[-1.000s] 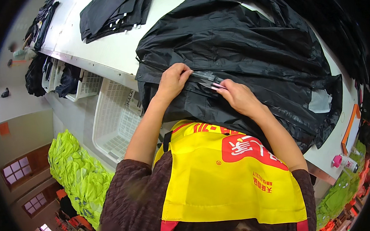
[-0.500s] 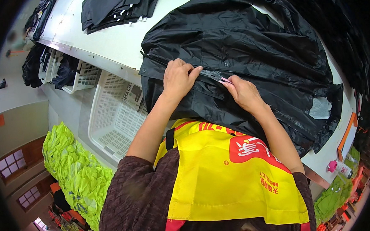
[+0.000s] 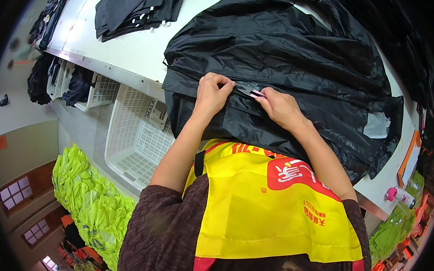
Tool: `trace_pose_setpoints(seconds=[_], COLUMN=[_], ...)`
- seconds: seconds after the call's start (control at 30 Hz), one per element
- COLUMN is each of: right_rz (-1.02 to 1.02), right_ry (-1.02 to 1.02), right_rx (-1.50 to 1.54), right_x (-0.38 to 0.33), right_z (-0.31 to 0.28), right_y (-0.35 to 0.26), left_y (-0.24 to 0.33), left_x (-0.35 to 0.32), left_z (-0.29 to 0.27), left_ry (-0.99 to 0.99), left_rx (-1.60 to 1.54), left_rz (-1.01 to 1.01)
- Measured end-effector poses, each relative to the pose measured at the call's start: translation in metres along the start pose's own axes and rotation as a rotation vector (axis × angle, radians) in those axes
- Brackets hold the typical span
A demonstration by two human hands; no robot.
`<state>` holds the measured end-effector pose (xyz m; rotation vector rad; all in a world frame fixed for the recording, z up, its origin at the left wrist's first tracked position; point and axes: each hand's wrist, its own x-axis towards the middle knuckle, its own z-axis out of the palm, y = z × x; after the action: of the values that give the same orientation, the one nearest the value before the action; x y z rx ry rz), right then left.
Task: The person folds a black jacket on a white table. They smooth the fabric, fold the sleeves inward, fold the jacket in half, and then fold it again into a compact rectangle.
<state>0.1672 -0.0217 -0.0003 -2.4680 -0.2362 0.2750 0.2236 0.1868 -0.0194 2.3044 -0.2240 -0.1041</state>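
A shiny black jacket (image 3: 271, 47) lies spread over the white table, its long front seam and a snap running between my hands. With thumb and forefinger pinched together, my left hand (image 3: 213, 93) rests at the seam; whatever is in the pinch is too small to make out. My right hand (image 3: 281, 106) grips a pair of small thread snips (image 3: 255, 93) with pink on the handle. Their metal blades point left toward my left fingertips, just above the black cloth. A pale, whitish patch (image 3: 376, 125) shows near the jacket's right end.
Folded black garments (image 3: 137, 11) with white tags lie on the white table (image 3: 117, 52) at the far left. Below its edge stands a white plastic basket (image 3: 138, 145). Bright yellow-green garments (image 3: 89, 203) are heaped at lower left. A pink-capped bottle (image 3: 400, 197) is at right.
The snips and my right hand have shifted slightly left, nearer my left hand. My left fingers have curled into a tighter pinch. The jacket lies much as before.
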Motion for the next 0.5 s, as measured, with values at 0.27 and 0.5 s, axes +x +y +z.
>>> trace_pose_setpoints(seconds=[0.27,0.5], right_rz=[-0.146,0.076], right_ry=[0.146,0.532], right_rx=[-0.078,0.001], right_x=[0.01,-0.059], right_z=[0.017,-0.055], right_y=[-0.001,0.028], left_y=[0.004,-0.025], left_x=[-0.004,-0.001], left_z=[0.003,-0.043], left_ry=[0.061,0.4], left_rx=[-0.012,-0.201], left_rz=[0.114,-0.018])
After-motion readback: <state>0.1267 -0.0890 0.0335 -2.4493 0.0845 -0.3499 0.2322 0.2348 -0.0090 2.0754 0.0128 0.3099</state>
